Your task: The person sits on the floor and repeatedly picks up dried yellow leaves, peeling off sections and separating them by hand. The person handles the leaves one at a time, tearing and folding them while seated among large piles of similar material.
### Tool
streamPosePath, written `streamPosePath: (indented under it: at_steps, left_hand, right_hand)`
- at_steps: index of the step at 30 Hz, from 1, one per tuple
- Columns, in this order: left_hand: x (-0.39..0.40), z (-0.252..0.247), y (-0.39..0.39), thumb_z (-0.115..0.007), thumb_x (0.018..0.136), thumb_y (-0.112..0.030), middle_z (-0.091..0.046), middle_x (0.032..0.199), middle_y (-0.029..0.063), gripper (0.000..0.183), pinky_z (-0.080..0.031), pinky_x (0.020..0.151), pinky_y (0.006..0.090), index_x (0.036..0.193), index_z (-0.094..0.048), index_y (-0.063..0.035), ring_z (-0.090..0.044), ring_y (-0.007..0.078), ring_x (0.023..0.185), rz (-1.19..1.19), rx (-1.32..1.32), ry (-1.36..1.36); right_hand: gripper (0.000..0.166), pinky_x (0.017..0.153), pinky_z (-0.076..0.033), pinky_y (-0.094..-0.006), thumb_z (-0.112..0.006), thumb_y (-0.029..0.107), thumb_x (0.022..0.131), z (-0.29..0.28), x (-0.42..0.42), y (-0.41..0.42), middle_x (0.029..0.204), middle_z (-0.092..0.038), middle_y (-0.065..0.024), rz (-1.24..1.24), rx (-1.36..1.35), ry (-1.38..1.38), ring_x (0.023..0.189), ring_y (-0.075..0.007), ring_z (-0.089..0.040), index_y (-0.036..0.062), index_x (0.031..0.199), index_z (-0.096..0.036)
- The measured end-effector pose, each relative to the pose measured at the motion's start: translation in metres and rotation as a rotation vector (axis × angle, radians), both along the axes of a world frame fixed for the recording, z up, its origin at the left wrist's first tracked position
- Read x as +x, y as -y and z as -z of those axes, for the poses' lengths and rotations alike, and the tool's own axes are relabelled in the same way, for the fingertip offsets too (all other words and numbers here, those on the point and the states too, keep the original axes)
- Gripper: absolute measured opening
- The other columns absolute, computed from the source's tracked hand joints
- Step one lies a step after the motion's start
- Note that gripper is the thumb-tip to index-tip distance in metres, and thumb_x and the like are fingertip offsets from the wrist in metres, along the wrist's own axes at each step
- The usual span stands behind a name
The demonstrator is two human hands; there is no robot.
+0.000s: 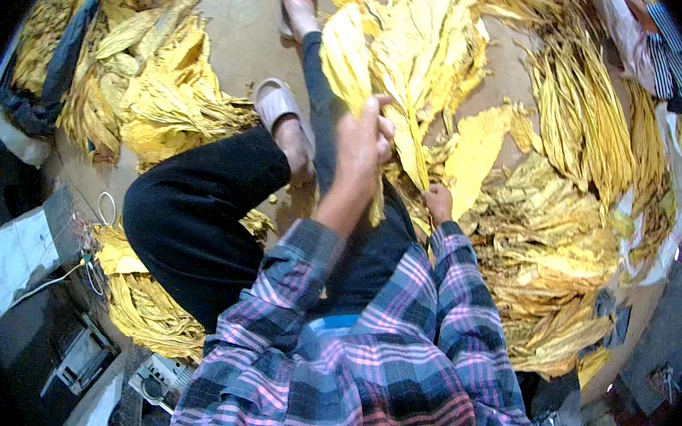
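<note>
My left hand [365,136], its edge blurred, is closed on a dried yellow leaf [347,49] that looks like tobacco and points away from me. Lower and to the right, my right hand [438,203] grips the stem end of a large, spread yellow leaf bunch [422,50]. A broad flat leaf [477,155] lies just beyond the right hand. Beside my right sleeve is a big heap of crumpled yellow-brown leaves [544,249].
Long leaf bundles [581,112] lie at upper right, near a striped cloth [674,53]. Another leaf pile [169,88] is at upper left, and more leaves [150,312] lie by my bent knee. A white cable [46,281] and a device with sockets [159,379] are at lower left.
</note>
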State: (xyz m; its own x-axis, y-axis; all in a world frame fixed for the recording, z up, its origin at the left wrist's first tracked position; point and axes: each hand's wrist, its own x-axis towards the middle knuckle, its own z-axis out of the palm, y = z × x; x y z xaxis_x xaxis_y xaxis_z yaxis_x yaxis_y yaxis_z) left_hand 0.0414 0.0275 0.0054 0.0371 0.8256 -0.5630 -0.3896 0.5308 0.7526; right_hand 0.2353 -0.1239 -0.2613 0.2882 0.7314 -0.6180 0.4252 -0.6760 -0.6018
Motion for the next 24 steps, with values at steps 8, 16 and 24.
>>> streamPosePath:
  at_steps: [8,16,24]
  left_hand:
    - [0.018,0.006,0.013,-0.041,0.102,-0.028,-0.054,0.07,0.0,0.034,-0.033,0.041,0.0208,0.123,-0.051,-0.0026,-0.042,0.0052,0.047,-0.033,-0.124,0.125]
    - [0.047,0.022,0.044,-0.038,0.103,-0.025,-0.055,0.071,0.0036,0.027,-0.03,0.039,0.0214,0.124,-0.046,-0.0102,-0.041,0.0072,0.046,0.039,-0.321,0.194]
    - [0.063,0.052,0.069,-0.04,0.1,-0.022,-0.056,0.078,0.0044,0.018,-0.035,0.038,0.0221,0.113,-0.04,-0.0099,-0.046,0.0084,0.051,0.21,-0.437,0.099]
  right_hand:
    - [0.015,0.047,-0.039,-0.02,-0.063,0.017,0.089,-0.125,0.01,-0.037,0.075,-0.069,-0.003,0.213,-0.037,-0.536,0.054,-0.0063,-0.055,0.0053,0.098,-0.066]
    - [0.019,0.054,-0.045,-0.0196,-0.055,0.011,0.094,-0.204,0.046,-0.046,0.071,-0.063,-0.0021,0.588,0.454,-0.329,0.06,-0.0077,-0.058,0.002,0.108,-0.063]
    - [0.04,0.049,-0.041,-0.0182,-0.056,0.009,0.093,-0.263,0.023,-0.085,0.079,-0.064,-0.0043,0.235,0.41,-0.263,0.056,-0.004,-0.049,0.0015,0.132,-0.055]
